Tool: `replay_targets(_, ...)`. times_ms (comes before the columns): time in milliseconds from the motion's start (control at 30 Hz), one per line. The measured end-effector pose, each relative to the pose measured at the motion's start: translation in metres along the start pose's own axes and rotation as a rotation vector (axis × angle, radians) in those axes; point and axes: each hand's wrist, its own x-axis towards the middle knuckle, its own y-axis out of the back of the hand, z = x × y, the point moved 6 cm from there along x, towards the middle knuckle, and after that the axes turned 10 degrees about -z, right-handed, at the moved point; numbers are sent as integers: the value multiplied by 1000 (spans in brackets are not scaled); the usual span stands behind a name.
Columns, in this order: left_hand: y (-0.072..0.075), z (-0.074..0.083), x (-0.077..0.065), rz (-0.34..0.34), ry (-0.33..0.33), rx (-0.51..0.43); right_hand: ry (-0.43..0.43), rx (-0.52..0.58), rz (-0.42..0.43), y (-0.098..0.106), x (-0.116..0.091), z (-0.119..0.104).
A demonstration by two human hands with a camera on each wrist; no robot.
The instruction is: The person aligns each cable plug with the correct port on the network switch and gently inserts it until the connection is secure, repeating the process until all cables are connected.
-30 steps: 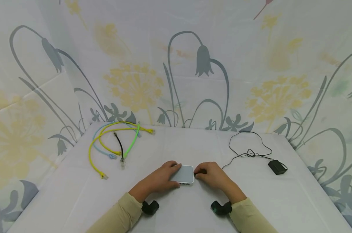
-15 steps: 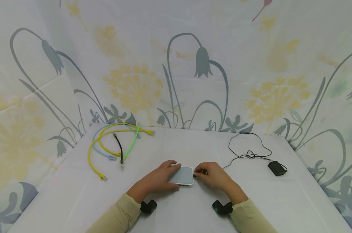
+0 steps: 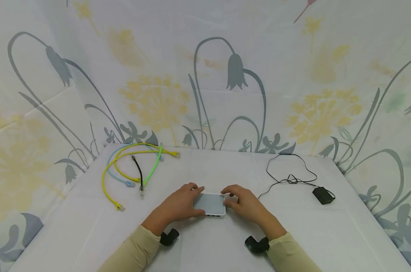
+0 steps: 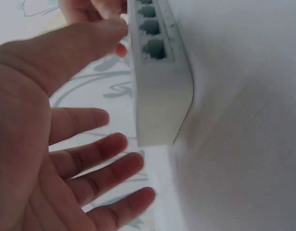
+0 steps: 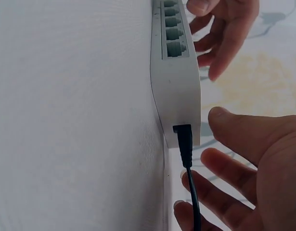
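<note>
A small white network switch [image 3: 209,204] with a grey top lies flat on the table between both hands. Several ports [image 5: 173,34] line its near side in the right wrist view. A black power plug [image 5: 185,144] sits in its right end, its thin cord hanging off. My left hand [image 3: 178,205] spreads loosely around the left end, the thumb by the front edge; whether it touches cannot be told. In the right wrist view my right hand [image 5: 253,178] is beside the plug with its fingers parted and apart from it.
Yellow [image 3: 107,184], light blue, green [image 3: 153,169] and black [image 3: 139,168] network cables lie at the back left. On the right, a black power adapter [image 3: 323,195] lies with its looped cord [image 3: 292,180]. A flower-patterned cloth backs the table.
My right fingers have let go of the power plug and opened. My left hand has slid a little left and loosened from the switch, which stays about in place.
</note>
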Motion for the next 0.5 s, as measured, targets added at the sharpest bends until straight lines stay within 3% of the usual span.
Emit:
replay_targets(133, 1, -5, 0, -15, 62, 25, 18, -6, -11, -2, -1, -1)
replay_targets(500, 5, -5, -3, -41, 104, 64, -1, -16, -31, -9, 0, 2)
